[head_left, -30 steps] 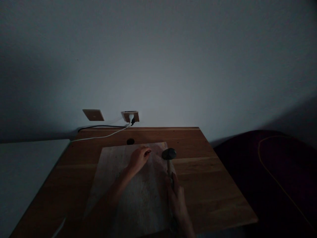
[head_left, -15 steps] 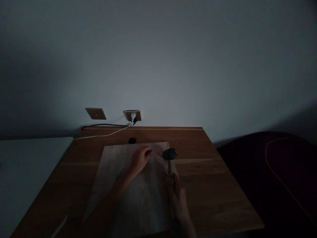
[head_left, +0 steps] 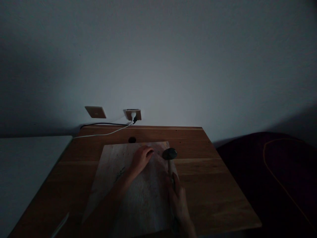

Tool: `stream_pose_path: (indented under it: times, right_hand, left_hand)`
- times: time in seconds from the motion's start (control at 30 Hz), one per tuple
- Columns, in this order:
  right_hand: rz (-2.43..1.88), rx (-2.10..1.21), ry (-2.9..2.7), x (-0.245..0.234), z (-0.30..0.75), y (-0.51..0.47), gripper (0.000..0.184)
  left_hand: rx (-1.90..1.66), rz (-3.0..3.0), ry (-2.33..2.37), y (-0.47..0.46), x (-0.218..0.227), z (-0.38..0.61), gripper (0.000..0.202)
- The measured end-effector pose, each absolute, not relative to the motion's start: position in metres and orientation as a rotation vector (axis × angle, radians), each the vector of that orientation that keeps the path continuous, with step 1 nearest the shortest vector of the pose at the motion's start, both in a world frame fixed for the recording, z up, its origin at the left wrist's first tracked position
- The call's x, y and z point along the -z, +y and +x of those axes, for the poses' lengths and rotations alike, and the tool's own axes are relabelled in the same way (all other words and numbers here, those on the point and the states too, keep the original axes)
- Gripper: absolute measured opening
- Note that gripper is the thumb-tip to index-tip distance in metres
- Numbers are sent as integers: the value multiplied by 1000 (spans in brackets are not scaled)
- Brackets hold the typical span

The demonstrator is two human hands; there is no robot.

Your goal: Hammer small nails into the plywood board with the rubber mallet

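My right hand (head_left: 178, 198) is wrapped around the handle of a mallet (head_left: 169, 153) with a dark, rounded head and a paler handle. The mallet's head is over the far right edge of a pale wooden board (head_left: 141, 205). Near the far side of that board, my left hand (head_left: 143, 156) is closed with its fingertips pinched together. Whatever the left fingers may hold is too small and dark to make out. Small dark spots dot the board's far edge, and a dark marking (head_left: 120, 173) lies beside my left forearm.
The board lies on a brown wooden table (head_left: 210, 191) against a wall. A socket (head_left: 133, 114) holds white and black plugs, whose cables run left. A white surface (head_left: 27, 172) stands at the left, a dark cushioned shape (head_left: 279, 165) at the right. A thin pale object (head_left: 60, 224) lies front left.
Both hands and the mallet hold nearly the same places; my left fingers have shifted very slightly to the right. The view has moved a little.
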State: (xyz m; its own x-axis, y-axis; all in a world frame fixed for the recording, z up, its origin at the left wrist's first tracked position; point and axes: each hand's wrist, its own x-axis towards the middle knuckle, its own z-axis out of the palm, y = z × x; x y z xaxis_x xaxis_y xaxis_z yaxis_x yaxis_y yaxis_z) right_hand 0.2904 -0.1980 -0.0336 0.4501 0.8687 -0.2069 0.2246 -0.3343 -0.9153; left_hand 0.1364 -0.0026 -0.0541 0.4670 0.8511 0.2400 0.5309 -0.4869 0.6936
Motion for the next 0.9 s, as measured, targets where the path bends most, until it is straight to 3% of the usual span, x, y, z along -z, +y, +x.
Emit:
stream_pose_path:
  times: [0.13, 0.3, 0.4, 0.57, 0.9]
  right_hand:
    - [-1825, -904, -930, 33, 290, -198, 76]
    - [-1758, -908, -979, 29, 291, -196, 63]
    - [-1770, -872, -966, 28, 290, -196, 59]
    - [-1781, -917, -977, 27, 290, -196, 63]
    - [-1834, -776, -996, 21, 294, -187, 72]
  left_hand:
    - [-788, 2165, 1139, -3, 55, 135, 14]
    - [-820, 2107, 1151, -4, 56, 135, 21]
    - [-809, 2107, 1166, -3, 55, 136, 9]
    - [-812, 2098, 1137, -2, 54, 136, 1]
    - [-814, 2103, 1163, -6, 50, 134, 19]
